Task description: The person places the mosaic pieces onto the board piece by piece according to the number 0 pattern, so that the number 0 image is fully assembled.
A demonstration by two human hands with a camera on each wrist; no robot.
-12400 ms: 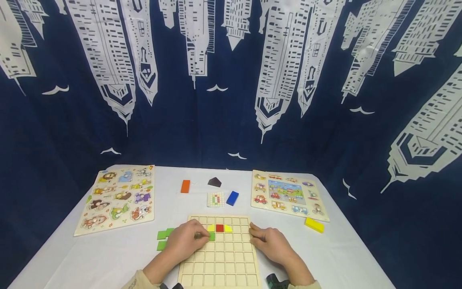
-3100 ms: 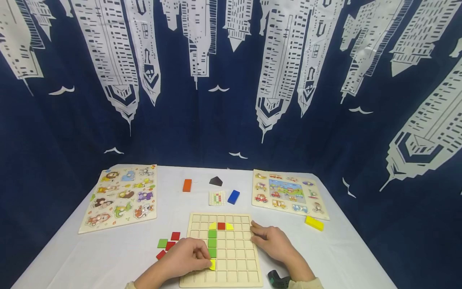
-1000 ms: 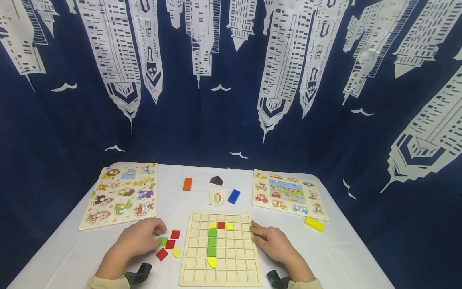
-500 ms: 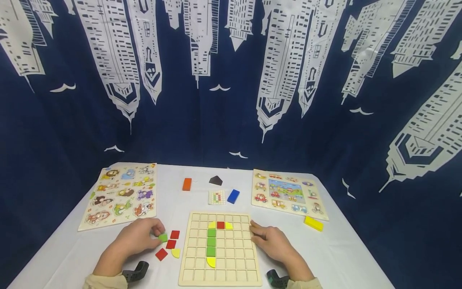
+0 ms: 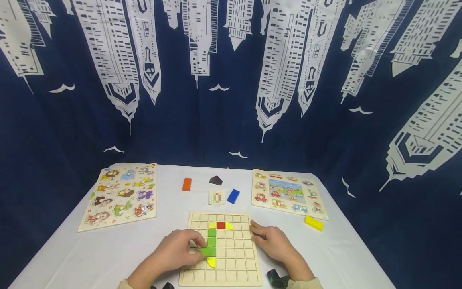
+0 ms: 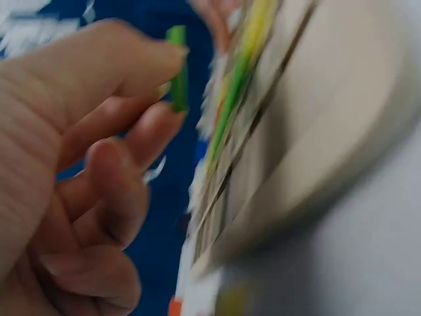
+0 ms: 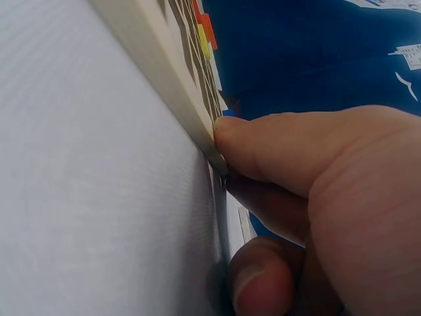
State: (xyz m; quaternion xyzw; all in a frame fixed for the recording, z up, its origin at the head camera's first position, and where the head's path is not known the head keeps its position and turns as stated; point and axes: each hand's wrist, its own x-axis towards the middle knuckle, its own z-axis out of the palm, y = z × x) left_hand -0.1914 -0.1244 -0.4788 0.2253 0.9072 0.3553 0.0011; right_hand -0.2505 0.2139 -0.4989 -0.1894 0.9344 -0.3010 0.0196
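Observation:
My left hand pinches a green square tile between thumb and fingertips, over the left part of a wooden grid board. In the left wrist view the tile is held on edge, apart from the board. Set in the grid are a red tile between two yellow rounded tiles, a column of green tiles below the left one, and a yellow quarter-round tile under that column. My right hand grips the board's right edge, thumb against the rim in the right wrist view.
Behind the board lie a small pattern card, a blue block, an orange block and a dark pentagonal piece. An animal puzzle stands left, a vehicle puzzle right, near a yellow block. My left hand hides the loose tiles.
My left hand has picked up the green tile from the loose tiles and carried it right, over the board. Earlier it set down the green column and lower yellow tile. My right hand stays put.

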